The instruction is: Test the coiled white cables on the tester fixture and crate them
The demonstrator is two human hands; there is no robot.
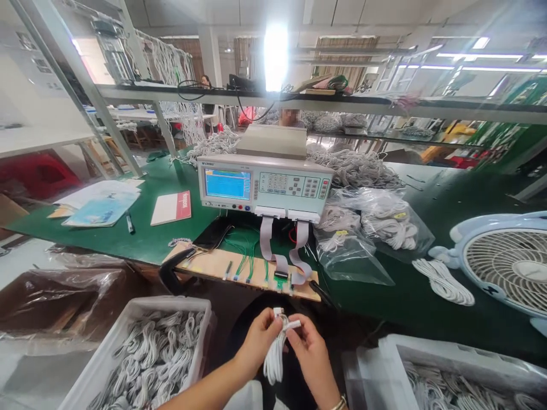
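Observation:
My left hand [258,340] and my right hand [310,353] meet low in the middle, both pinched on a coiled white cable [276,356]. The left fingers grip the bundle near its top, beside one white plug. The right thumb and finger pinch the other plug [293,325], which points sideways. The cable's loops hang down between my wrists. Just above stands a wooden test board [239,269] with green wires and grey ribbon leads running up to a beige tester [265,182] with a lit blue screen.
A white bin [145,356] of coiled cables sits at my lower left, another bin [453,370] at lower right. Bagged cables [371,225] and a pale blue fan [508,262] lie on the green bench [141,233]. Papers, a red-and-white booklet and a pen lie at left. A person sits behind the tester.

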